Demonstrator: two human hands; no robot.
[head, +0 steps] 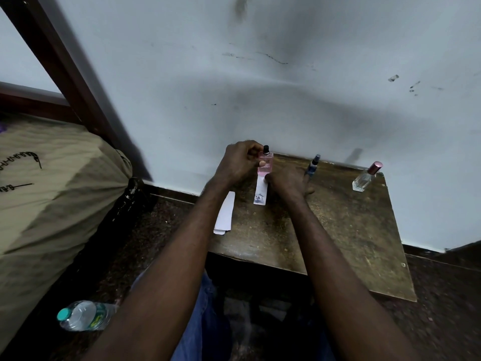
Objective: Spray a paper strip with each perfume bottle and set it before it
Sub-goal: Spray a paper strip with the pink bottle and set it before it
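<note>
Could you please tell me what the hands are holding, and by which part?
The left hand grips the pink perfume bottle by its body. The right hand appears to pinch the paper strip at its upper end, just under the bottle.

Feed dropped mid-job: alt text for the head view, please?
The left hand holds a pink perfume bottle upright above a paper strip that the right hand pinches at its top end. On the wooden table, spare strips lie to the left; a blue bottle and a clear bottle are to the right.
</note>
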